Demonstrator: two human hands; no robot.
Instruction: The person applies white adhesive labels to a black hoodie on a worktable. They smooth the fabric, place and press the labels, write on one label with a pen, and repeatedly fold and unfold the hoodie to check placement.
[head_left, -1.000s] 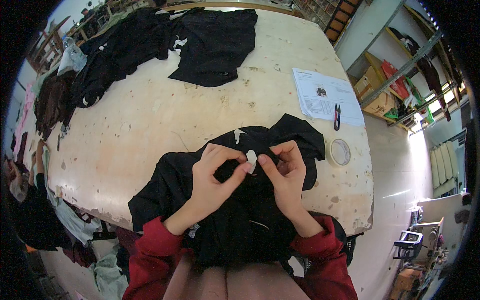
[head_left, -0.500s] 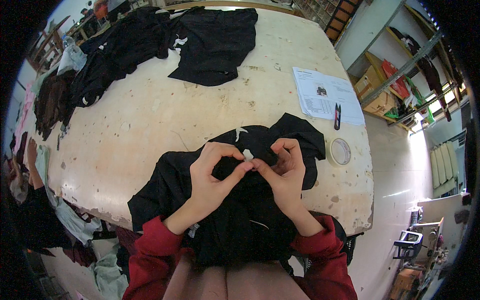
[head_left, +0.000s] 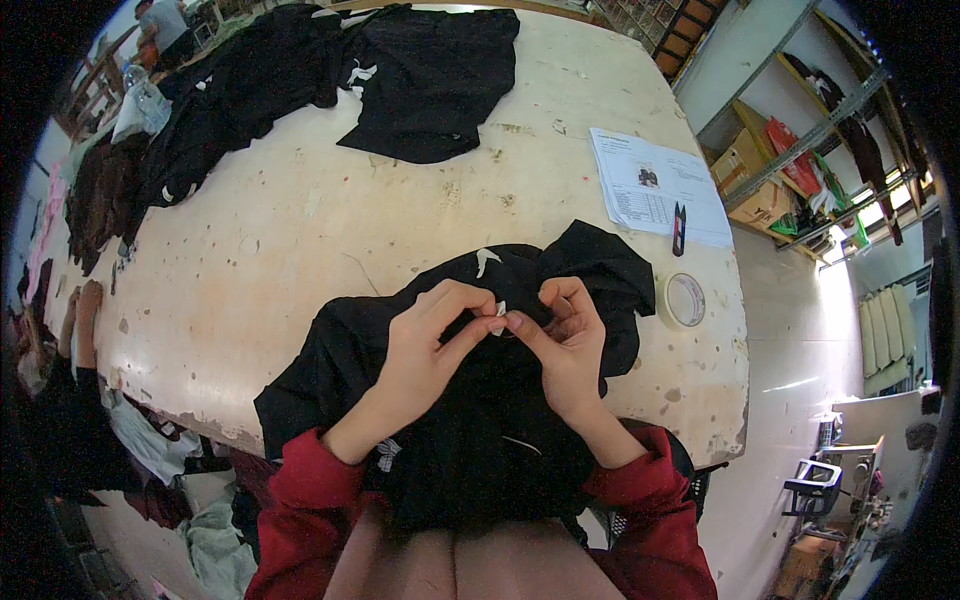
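A black cloth garment [head_left: 470, 420] lies bunched over the near table edge and my lap. Above it, my left hand [head_left: 425, 335] pinches a small white scrap [head_left: 501, 311] between thumb and forefinger. My right hand [head_left: 572, 345] meets it there, thumb tip against the scrap and the other fingers curled; what its fingertips grip is partly hidden. Another white strip [head_left: 487, 262] rests on the garment just beyond my hands. A pale roll of tape [head_left: 684, 300] lies to the right of the cloth.
Black thread snips [head_left: 680, 230] lie on printed sheets [head_left: 650, 180] at the right. More black garments [head_left: 430, 85] spread across the far side of the worn table [head_left: 250, 290]. Another person's arms [head_left: 85, 320] show at the left edge. Metal shelving [head_left: 840, 110] stands right of the table.
The left fingertips have drawn closer together around the white scrap, and less of it shows. The right hand has barely moved. A distant person has come into view at the upper left.
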